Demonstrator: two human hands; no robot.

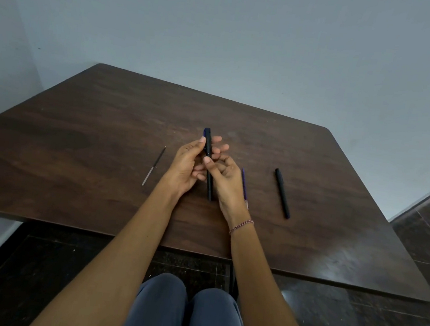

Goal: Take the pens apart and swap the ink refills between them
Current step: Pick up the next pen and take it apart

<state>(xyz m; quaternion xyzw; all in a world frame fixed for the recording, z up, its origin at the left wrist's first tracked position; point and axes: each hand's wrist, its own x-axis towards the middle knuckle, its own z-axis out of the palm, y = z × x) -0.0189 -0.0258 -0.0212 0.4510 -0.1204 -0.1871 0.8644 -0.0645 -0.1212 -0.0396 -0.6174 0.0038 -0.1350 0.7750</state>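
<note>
Past grey-blue trousered knees, left hand and right hand are clamping their fingers on a slim black plastic pen, its long axis pointing toward the far edge of the dark wooden counter, a thin purple ink refill lying just beside the right hand.

Black pens and coloured refills on a dark brown, wood-grain counter.
The held black pen shows a trace of purple at its far end; the second black pen is plain. Purple refill; grey refill, paler toward the near end. Pink-and-white braided bracelet, blue-grey trousers, pale grey-blue wall, black speckled floor tiles.
</note>
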